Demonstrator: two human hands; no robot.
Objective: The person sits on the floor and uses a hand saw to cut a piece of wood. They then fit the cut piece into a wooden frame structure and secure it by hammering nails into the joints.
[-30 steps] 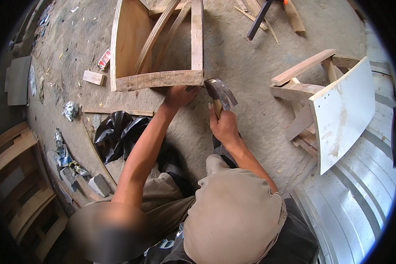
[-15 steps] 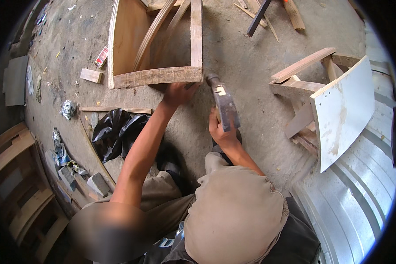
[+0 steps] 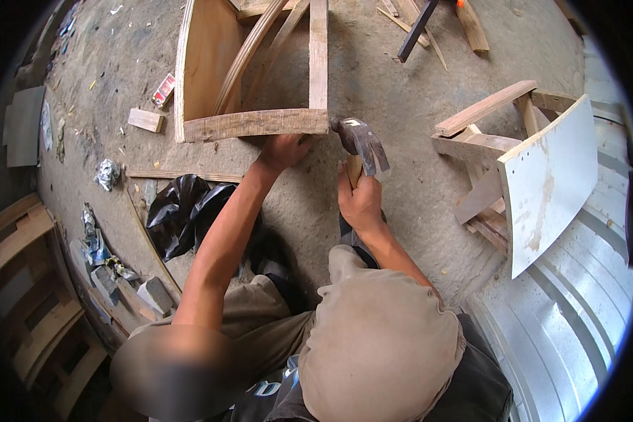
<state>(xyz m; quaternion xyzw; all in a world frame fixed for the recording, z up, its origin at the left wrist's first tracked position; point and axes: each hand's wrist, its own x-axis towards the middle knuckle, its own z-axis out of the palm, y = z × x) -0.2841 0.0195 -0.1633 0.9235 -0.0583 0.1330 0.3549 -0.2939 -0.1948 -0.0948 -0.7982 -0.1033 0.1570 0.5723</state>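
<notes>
A wooden frame (image 3: 257, 124) with a panel side stands on the floor ahead of me, its curved near rail facing me. My left hand (image 3: 283, 152) is closed at the underside of that rail, near its right corner. The rail hides part of its fingers, and what they pinch is too small or covered to make out. Just right of the corner, my right hand (image 3: 363, 202) is wrapped round the wooden handle of a claw hammer (image 3: 359, 139). The hammer's face is beside the rail's end; the claw points away to the right.
A second wooden frame with a white panel (image 3: 552, 183) stands at the right, beside corrugated metal sheeting (image 3: 541, 316). A black plastic bag (image 3: 179, 211), a wood block (image 3: 145, 119) and a red-and-white small box (image 3: 164, 91) lie left. Slatted wood (image 3: 42, 330) is at lower left.
The hammer has turned in my right hand, so its head is higher and tilted, with the claw showing. My left hand has stayed at the rail, its fingers shifting slightly.
</notes>
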